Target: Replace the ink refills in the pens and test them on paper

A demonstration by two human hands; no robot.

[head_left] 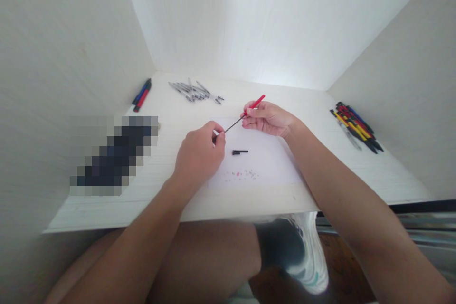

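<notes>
My right hand [265, 118] pinches a red pen barrel [258, 101] that slants up to the right. A thin dark pen refill [234, 124] runs from the barrel's lower end down to my left hand [203, 149]. The fingers of my left hand are closed on the refill's other end, and that end is mostly hidden. Below the refill, a black pen cap [240, 152] rests on a white sheet of paper [263, 164]. Small black and red marks [242, 175] dot the sheet's near part.
Several clear pen parts [194, 91] lie at the back. Blue and red pens [143, 95] are by the left wall, near a blurred dark object [116, 156]. A pile of yellow, red and blue pens [356, 126] lies at right. White panels [228, 19] enclose the table.
</notes>
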